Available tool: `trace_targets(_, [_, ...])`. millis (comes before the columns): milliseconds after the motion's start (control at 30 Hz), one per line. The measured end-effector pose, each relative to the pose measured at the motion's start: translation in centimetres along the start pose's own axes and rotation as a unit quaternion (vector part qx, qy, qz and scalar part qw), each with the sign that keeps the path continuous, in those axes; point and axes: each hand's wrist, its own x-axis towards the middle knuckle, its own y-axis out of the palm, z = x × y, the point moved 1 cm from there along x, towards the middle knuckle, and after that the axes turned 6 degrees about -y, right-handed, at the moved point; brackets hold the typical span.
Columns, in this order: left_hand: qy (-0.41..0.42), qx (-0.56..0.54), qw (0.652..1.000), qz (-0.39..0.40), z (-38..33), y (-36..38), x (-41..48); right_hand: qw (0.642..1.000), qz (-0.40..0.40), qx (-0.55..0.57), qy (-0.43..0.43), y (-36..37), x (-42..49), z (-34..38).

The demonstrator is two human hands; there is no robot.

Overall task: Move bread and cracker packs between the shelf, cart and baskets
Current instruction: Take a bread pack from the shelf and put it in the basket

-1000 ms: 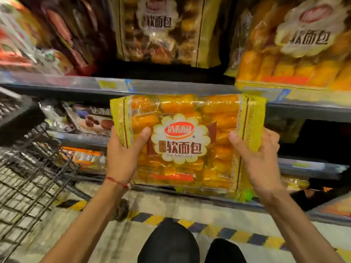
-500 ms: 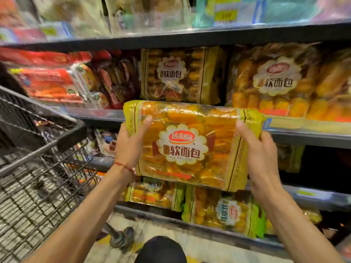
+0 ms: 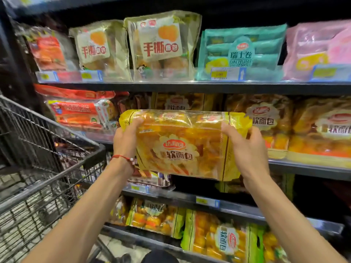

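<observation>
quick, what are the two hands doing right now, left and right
Left hand: closed on the left end of the yellow bread pack.
Right hand: closed on the pack's right end.

The dark shelf [image 3: 190, 87] across the frame's upper half carries upright bread packs [image 3: 161, 46], a teal pack [image 3: 241, 52] and a pink pack [image 3: 319, 52].

Bread pack [image 3: 182, 147] before shelf [image 3: 190, 88] — cart [image 3: 47, 149] left of both.
</observation>
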Motion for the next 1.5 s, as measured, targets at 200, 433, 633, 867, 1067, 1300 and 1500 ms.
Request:
trace_targets(200, [0.064, -0.054, 0.996, 0.019, -3.5, 0.3, 0.5, 0.998, 0.007, 0.021, -0.058, 0.2, 1.2, 3.3])
trace_targets(433, [0.044, -0.069, 0.996, 0.028, -4.8, 0.7, 4.7, 0.995, 0.018, 0.008, -0.096, 2.0, 3.7, 3.8])
trace_targets(633, [0.021, -0.086, 0.995, 0.040, -2.8, 1.0, 6.8, 0.996, 0.048, 0.026, -0.063, 4.5, 5.2, 1.7])
trace_targets(867, [0.013, 0.000, 0.994, 0.109, 0.5, 1.0, 9.2, 0.996, 0.080, 0.023, -0.037, 6.3, 5.2, -1.6])
trace_targets(1067, [0.075, 0.044, 0.991, 0.105, 1.7, 1.4, 11.1, 0.997, 0.042, -0.034, -0.057, 7.3, 7.5, -3.1])
trace_targets(1300, [0.138, 0.152, 0.968, 0.143, 4.5, 3.1, 14.6, 0.990, 0.089, -0.090, -0.054, 8.5, 10.1, -5.6])
trace_targets(1500, [0.115, 0.260, 0.953, 0.101, 5.8, 4.9, 16.9, 0.981, 0.077, -0.176, -0.035, 9.3, 11.3, -8.5])
